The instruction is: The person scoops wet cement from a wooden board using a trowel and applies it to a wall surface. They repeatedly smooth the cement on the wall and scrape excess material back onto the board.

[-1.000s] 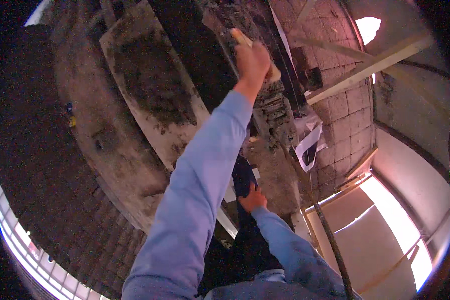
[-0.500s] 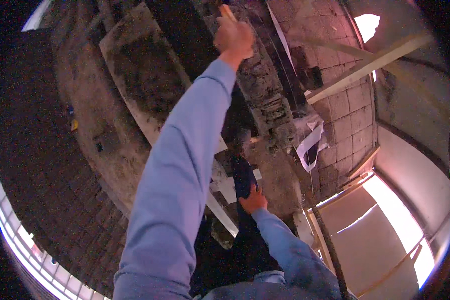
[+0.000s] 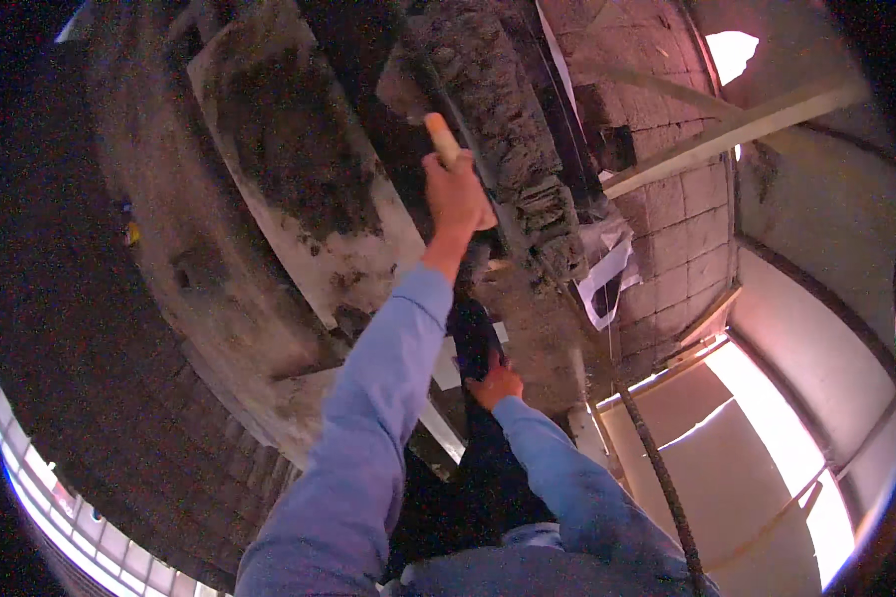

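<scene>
- Head view: your left hand (image 3: 455, 199) is closed round a wooden-handled tool (image 3: 445, 139), fingers wrapped, handle tip poking out toward the far side.
- Tool sits mid-scene, toward the far side, just beside the left edge of a rough, dark strip (image 3: 513, 129); underside hidden, so you can't tell what it touches.
- Right hand (image 3: 498, 385): nearer you, fingers loosely spread, resting on your dark-clad leg (image 3: 483, 438), nothing seen in its grip.
- Left of the tool: a slanting pale board (image 3: 343, 264), heavily smeared dark.
- Right of the strip: crumpled plastic sheeting (image 3: 617, 249); beyond it, block wall (image 3: 687, 229) and a pale timber beam (image 3: 737, 129).
- Near right: dark rod or cord (image 3: 657, 468) passing your blue right sleeve (image 3: 587, 488).
</scene>
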A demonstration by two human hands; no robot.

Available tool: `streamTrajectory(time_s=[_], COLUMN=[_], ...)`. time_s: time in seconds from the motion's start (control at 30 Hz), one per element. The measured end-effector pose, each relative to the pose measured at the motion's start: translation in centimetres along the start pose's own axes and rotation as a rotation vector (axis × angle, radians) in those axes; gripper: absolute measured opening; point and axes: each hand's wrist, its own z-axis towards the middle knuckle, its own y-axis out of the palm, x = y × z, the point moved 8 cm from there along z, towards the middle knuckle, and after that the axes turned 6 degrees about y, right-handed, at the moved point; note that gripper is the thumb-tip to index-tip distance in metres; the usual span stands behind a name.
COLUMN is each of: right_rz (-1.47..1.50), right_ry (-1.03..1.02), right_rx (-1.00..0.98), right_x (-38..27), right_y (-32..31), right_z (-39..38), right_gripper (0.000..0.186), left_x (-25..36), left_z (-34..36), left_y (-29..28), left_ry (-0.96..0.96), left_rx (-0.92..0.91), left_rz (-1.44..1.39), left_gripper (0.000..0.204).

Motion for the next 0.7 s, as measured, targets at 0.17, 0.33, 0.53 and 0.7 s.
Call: streamTrajectory(time_s=[0.17, 0.33, 0.53, 0.7], right_rz=[0.012, -0.022, -0.032, -0.034], right_ry=[-0.014, -0.036, -0.102, -0.105], right_rx=[-0.05, -0.091, -0.067, -0.022], right_x=[0.2, -0.2, 1.5, 1.0], right_y=[0.0, 0.1, 3.7, 4.0], right_z=[-0.2, 0.8, 3.4, 3.4], right_gripper=[0.101, 0.107, 0.109, 0.105], left_x=[3.6, 4.2, 7.3, 8.3], left_z=[-4.2, -7.2, -8.0, -4.7], left_y=[3.3, 4.3, 5.3, 6.8], left_ry=[-0.01, -0.011, -0.006, 0.202], left_rx=[-0.003, 0.02, -0.014, 0.144], left_rz=[-0.084, -0.1, -0.05, -0.212], left_gripper=[0.044, 0.041, 0.04, 0.044])
